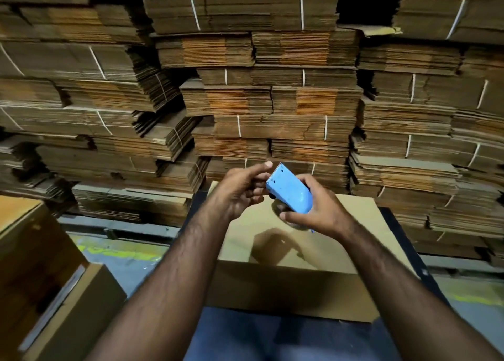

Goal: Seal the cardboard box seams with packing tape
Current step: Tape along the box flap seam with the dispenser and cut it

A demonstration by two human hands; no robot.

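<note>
A closed cardboard box [341, 251] lies in front of me on a dark blue surface, its plain top facing up. Above it my right hand [319, 210] grips a blue tape dispenser [289, 191] with a serrated blade at its upper end. A roll of tape [281, 209] shows partly under the dispenser, mostly hidden by my fingers. My left hand [242, 188] is beside the blade, with its thumb and fingers pinched at the dispenser's front edge; whether tape is between them is too small to tell.
Tall stacks of flattened cardboard bundles [272, 101] tied with white string fill the whole background. More brown cartons [41, 278] stand at the lower left. A grey floor with yellow paint marks [117, 251] shows between them.
</note>
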